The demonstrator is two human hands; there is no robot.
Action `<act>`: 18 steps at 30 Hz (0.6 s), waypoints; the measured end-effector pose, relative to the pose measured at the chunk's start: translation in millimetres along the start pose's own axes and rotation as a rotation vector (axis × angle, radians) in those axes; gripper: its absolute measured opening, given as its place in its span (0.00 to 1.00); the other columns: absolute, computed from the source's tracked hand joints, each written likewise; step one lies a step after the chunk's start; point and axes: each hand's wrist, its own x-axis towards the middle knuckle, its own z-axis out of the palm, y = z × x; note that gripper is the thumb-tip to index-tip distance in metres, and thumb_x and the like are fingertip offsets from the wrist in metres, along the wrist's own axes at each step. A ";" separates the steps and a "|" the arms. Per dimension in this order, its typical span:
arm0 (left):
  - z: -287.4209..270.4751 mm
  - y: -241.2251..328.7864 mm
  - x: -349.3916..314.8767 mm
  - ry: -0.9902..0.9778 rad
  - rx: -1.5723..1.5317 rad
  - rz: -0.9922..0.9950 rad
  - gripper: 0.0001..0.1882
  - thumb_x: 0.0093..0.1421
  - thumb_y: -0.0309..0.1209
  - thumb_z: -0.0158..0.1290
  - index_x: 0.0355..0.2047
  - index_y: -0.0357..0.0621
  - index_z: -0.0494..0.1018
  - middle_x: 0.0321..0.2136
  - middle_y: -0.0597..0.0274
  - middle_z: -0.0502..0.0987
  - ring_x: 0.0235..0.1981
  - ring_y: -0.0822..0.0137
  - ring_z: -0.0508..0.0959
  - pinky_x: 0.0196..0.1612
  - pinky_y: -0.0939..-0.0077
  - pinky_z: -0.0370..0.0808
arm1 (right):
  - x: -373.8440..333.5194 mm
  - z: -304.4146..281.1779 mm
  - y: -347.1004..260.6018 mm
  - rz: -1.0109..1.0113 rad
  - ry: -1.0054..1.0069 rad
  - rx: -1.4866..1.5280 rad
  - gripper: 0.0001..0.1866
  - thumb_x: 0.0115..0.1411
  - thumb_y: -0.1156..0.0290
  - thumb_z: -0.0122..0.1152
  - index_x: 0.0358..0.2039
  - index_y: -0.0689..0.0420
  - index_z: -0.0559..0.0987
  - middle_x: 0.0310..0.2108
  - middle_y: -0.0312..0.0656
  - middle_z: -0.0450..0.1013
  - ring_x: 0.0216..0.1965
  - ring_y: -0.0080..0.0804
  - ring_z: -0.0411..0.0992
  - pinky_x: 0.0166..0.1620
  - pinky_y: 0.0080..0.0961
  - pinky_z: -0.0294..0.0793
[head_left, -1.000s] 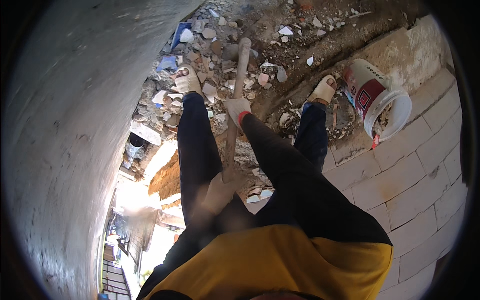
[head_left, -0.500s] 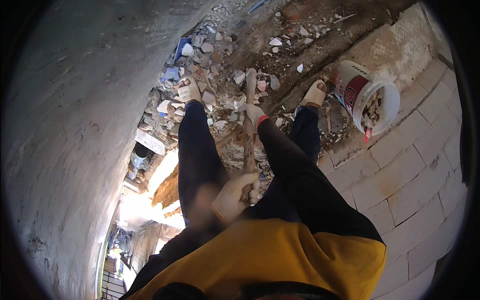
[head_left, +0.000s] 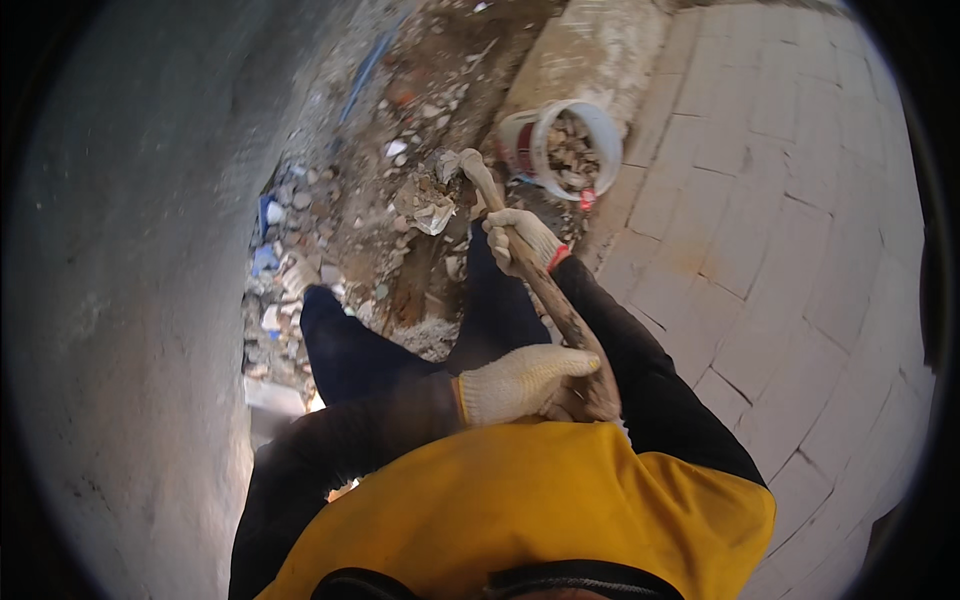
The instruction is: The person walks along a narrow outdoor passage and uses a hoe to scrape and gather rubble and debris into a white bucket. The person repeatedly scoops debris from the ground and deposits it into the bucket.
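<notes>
My gloved right hand grips the upper part of a long, slightly bent wooden handle. My gloved left hand is wrapped round its thick lower end, close to my yellow top. The handle slants from my waist up and left to a knobbed far end beside a grey, dusty lump. Whether that lump belongs to the tool's head or is loose rubble, I cannot tell. Just right of the far end, a white bucket with a dark red label leans over, broken rubble visible inside.
A grey wall curves along the left. At its foot lie stones and broken tile, with a blue strip farther up. Pale paving stretches along the right, bordered by a rough concrete ledge. My legs stand amid the rubble.
My view has turned right, so the bucket appears farther left. The handle has gone from upright to slanting, and both hands have moved right with it, still gripping.
</notes>
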 end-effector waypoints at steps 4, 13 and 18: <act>51.7 -14.9 20.4 -0.022 -0.020 -0.281 0.16 0.79 0.44 0.50 0.42 0.43 0.75 0.33 0.66 0.78 0.32 0.72 0.79 0.36 0.77 0.77 | -112.9 8.2 -17.8 -0.121 -0.030 0.259 0.08 0.74 0.65 0.57 0.40 0.56 0.74 0.22 0.25 0.69 0.19 0.16 0.70 0.21 0.20 0.78; 45.4 -13.2 -10.1 0.142 1.156 0.005 0.26 0.66 0.44 0.61 0.55 0.37 0.73 0.41 0.59 0.78 0.37 0.65 0.79 0.41 0.67 0.78 | -153.4 -12.1 -25.9 -0.796 0.363 0.129 0.07 0.69 0.68 0.61 0.42 0.54 0.73 0.27 0.31 0.70 0.20 0.23 0.71 0.22 0.28 0.81; -107.5 25.6 -46.7 1.048 1.855 0.044 0.17 0.59 0.38 0.61 0.46 0.44 0.76 0.38 0.40 0.85 0.42 0.38 0.86 0.47 0.45 0.81 | -22.4 -35.4 -21.4 -0.711 0.418 0.295 0.10 0.63 0.78 0.61 0.44 0.61 0.72 0.33 0.44 0.73 0.30 0.43 0.77 0.39 0.50 0.87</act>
